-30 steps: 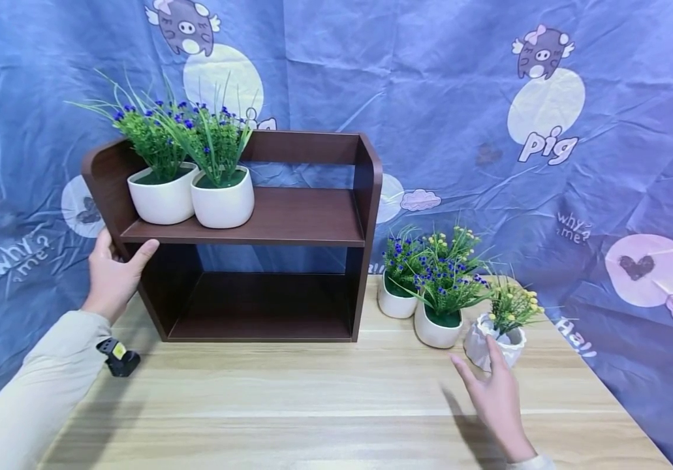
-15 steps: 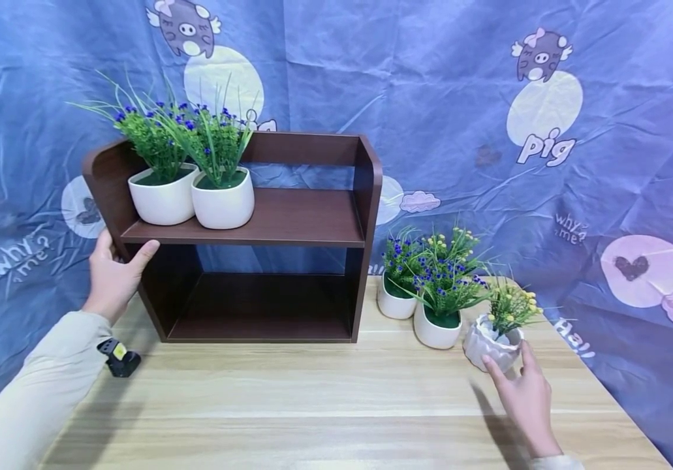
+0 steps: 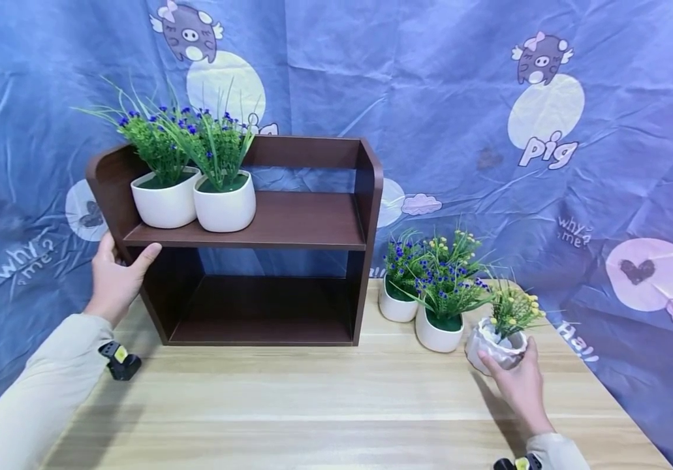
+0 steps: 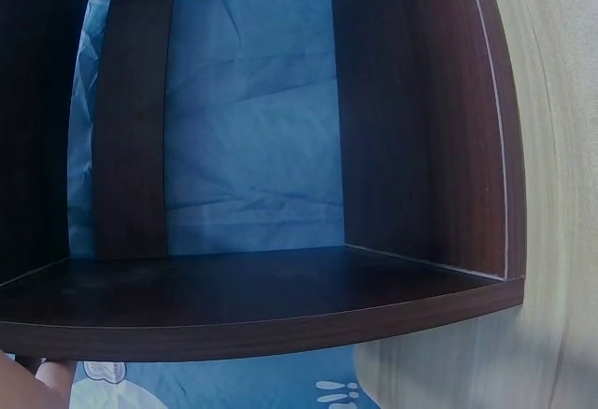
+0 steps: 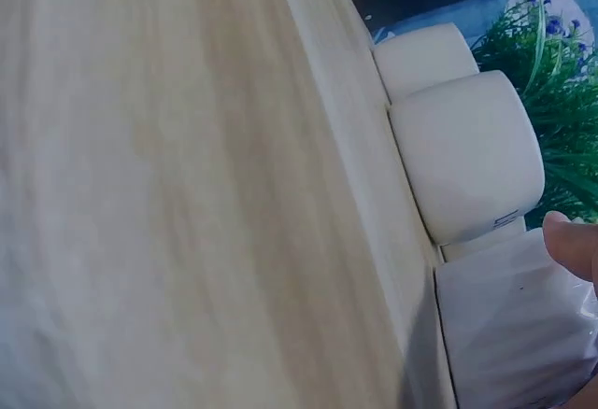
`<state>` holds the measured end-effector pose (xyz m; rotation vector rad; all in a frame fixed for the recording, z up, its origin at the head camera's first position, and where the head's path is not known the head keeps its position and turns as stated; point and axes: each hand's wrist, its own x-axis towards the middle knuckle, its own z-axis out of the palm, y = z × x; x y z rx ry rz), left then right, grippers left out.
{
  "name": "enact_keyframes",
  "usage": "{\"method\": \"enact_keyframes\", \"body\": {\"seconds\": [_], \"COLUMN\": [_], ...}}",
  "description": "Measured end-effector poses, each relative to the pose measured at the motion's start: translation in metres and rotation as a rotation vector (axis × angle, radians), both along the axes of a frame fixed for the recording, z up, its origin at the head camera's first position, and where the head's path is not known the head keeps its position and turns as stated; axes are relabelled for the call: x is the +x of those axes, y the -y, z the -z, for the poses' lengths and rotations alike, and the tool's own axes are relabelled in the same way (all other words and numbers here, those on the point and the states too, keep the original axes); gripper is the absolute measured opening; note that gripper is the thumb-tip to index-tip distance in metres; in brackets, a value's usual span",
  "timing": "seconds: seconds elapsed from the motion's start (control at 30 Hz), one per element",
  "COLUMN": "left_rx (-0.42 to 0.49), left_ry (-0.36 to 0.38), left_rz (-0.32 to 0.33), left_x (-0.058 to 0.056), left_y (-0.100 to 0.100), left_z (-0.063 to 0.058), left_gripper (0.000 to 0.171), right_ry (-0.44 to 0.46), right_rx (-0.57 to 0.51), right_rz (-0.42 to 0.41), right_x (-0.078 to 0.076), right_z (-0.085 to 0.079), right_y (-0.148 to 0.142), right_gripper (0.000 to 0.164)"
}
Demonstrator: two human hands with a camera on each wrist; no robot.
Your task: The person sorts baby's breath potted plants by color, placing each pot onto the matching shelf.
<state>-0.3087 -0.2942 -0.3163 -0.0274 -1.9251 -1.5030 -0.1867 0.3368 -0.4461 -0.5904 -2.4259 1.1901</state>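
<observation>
My left hand grips the left side panel of a dark brown two-tier shelf, thumb at the front and fingers behind. In the left wrist view, the shelf's inside fills most of the frame. At the right of the table, my right hand holds a white ruffled flowerpot with yellow flowers, thumb on its near side and fingers round its right side. The right wrist view has the thumb against this pot, which stands upright on the table.
Two white pots with blue-flowered plants stand on the shelf's upper tier, at the left. Several more potted plants stand between shelf and right hand, with blue and yellow flowers. A blue patterned cloth hangs behind the wooden table.
My right hand has moved right to the ruffled pot, and its fingers have closed round it. The left hand stays on the shelf.
</observation>
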Motion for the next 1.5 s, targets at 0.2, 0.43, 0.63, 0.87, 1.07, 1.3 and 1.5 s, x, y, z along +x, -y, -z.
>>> {"method": "enact_keyframes", "body": {"seconds": [0.2, 0.43, 0.63, 0.87, 1.07, 1.3, 1.5], "left_rx": [-0.001, -0.021, -0.007, -0.003, 0.006, 0.009, 0.010], "left_ry": [0.002, -0.011, -0.010, -0.004, -0.002, 0.012, 0.018], "left_rz": [-0.006, -0.016, -0.009, -0.001, -0.004, 0.000, 0.001], "left_x": [0.000, 0.000, 0.000, 0.000, 0.000, 0.001, 0.001], "left_y": [0.000, 0.001, 0.000, -0.001, 0.001, 0.001, 0.000], "left_z": [0.000, 0.001, 0.003, 0.002, 0.001, -0.001, -0.002], "left_gripper": [0.055, 0.055, 0.055, 0.055, 0.055, 0.056, 0.056], "right_ry": [0.016, 0.015, 0.012, 0.004, 0.037, 0.077, 0.089], "right_rx": [-0.038, -0.043, -0.033, -0.018, 0.006, 0.023, 0.037], "right_rz": [0.016, 0.037, 0.044, 0.046, 0.019, -0.012, -0.048], "right_x": [-0.004, -0.007, -0.004, 0.000, 0.004, 0.015, 0.026], "right_z": [0.005, 0.006, 0.007, 0.006, 0.001, -0.002, -0.005], "right_y": [-0.004, -0.005, -0.005, -0.004, 0.000, 0.011, 0.026], "right_gripper": [0.108, 0.107, 0.105, 0.102, 0.105, 0.106, 0.110]}}
